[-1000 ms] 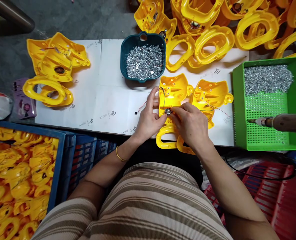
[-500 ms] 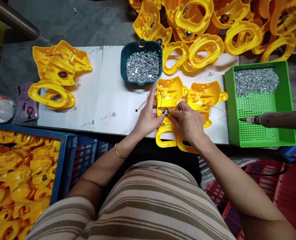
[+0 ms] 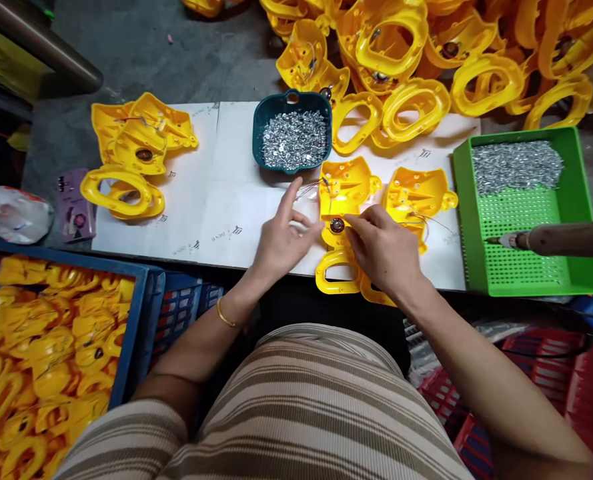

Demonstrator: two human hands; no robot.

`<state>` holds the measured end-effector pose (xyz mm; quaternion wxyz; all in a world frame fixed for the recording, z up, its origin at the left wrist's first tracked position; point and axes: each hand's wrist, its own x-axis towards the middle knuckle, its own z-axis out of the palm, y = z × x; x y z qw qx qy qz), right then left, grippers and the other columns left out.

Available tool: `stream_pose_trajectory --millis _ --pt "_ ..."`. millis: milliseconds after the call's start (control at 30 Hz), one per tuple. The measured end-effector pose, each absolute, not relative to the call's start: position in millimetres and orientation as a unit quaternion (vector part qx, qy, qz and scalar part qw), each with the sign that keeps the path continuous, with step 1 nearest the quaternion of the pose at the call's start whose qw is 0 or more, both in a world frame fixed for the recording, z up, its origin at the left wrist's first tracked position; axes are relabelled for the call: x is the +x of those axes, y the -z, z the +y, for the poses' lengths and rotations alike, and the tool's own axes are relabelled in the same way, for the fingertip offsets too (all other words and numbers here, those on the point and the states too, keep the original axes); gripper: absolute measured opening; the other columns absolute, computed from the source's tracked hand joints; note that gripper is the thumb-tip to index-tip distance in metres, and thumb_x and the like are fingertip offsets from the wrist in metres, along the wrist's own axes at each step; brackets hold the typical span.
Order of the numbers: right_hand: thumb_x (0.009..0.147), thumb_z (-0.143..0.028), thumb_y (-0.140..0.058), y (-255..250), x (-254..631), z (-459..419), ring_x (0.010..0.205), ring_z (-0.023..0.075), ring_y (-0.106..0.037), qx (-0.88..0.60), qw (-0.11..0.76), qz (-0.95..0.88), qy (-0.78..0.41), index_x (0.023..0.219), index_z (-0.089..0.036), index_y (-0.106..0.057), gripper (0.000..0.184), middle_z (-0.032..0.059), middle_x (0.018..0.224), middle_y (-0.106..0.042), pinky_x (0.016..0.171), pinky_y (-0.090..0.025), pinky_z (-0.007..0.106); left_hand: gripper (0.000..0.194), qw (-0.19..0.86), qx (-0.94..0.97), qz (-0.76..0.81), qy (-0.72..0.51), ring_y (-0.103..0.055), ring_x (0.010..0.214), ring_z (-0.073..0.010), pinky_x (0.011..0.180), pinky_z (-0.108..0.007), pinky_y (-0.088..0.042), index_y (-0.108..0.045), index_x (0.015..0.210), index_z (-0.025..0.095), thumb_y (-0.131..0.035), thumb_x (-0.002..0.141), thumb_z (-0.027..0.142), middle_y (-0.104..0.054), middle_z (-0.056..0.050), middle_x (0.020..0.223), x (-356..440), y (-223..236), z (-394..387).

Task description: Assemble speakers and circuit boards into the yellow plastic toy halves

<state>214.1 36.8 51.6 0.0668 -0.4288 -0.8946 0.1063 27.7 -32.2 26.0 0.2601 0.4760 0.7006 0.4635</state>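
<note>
A yellow plastic shell (image 3: 345, 187) with thin wires lies on the white paper-covered bench, and a small round dark part (image 3: 337, 225) sits in its middle. My right hand (image 3: 383, 250) rests on the shell with its curled fingertips right beside that round part. My left hand (image 3: 282, 237) hovers just left of the shell, fingers spread and holding nothing. A second yellow shell (image 3: 416, 193) lies to the right, partly behind my right hand.
A teal bowl of screws (image 3: 294, 137) stands behind the shells. A green tray of screws (image 3: 526, 207) is at the right with a wooden-handled driver (image 3: 556, 239) over it. Yellow shells are stacked at left (image 3: 131, 160) and back (image 3: 426, 60). A blue crate of shells (image 3: 51, 347) stands lower left.
My left hand has let go of the shell and drawn slightly left, fingers opening. My right hand stays at the round part. The view has shifted a little.
</note>
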Motion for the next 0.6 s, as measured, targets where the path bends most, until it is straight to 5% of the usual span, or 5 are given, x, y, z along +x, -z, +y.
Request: stream_pose_trajectory --millis 100,300,433,600 --pt "0.099 -0.035 -0.049 -63.2 221.7 33.7 0.079 0.0161 -0.062 -0.42 0.171 -0.88 -0.142 0.117 -0.023 -0.068 0.029 0.0043 0.097 -0.065 0.061 -0.038 0.028 0.023 0.154 0.5 0.751 -0.402 -0.051 0.056 -0.0083 0.06 -0.022 -0.045 -0.074 0.106 0.02 -0.06 0.09 0.03 -0.069 -0.001 0.079 -6.4 -28.2 -42.1" --pt "0.095 -0.028 -0.055 -74.2 221.4 18.0 0.071 0.0166 -0.064 -0.398 0.227 -0.872 -0.172 0.106 -0.015 -0.073 0.025 0.0057 0.084 -0.067 0.058 -0.044 0.028 0.02 0.221 0.531 0.764 -0.294 -0.059 0.069 -0.0143 0.07 -0.028 -0.047 -0.078 0.095 0.023 -0.07 0.08 0.033 -0.07 -0.003 0.079 -49.5 -9.5 -33.4" --pt "0.094 -0.029 -0.055 -73.5 217.5 9.1 0.071 0.0179 -0.067 -0.41 0.238 -0.847 -0.243 0.105 -0.018 -0.074 0.024 0.0069 0.084 -0.071 0.063 -0.051 0.03 0.016 0.397 0.44 0.713 -0.376 -0.054 0.059 -0.0109 0.053 -0.023 -0.042 -0.077 0.08 0.019 -0.075 0.074 0.034 -0.07 -0.004 0.074 -34.7 -20.0 -26.8" --pt "0.089 -0.043 -0.062 -69.6 203.5 5.9 0.067 0.0189 -0.07 -0.435 0.262 -0.694 -0.51 0.106 -0.019 -0.074 0.031 0.0069 0.089 -0.075 0.059 -0.057 0.03 0.031 0.647 0.253 0.553 -0.46 -0.045 0.048 -0.0032 0.038 -0.015 -0.026 -0.074 0.084 0.018 -0.085 0.065 0.04 -0.066 -0.001 0.075 3.3 -37.9 -29.5"
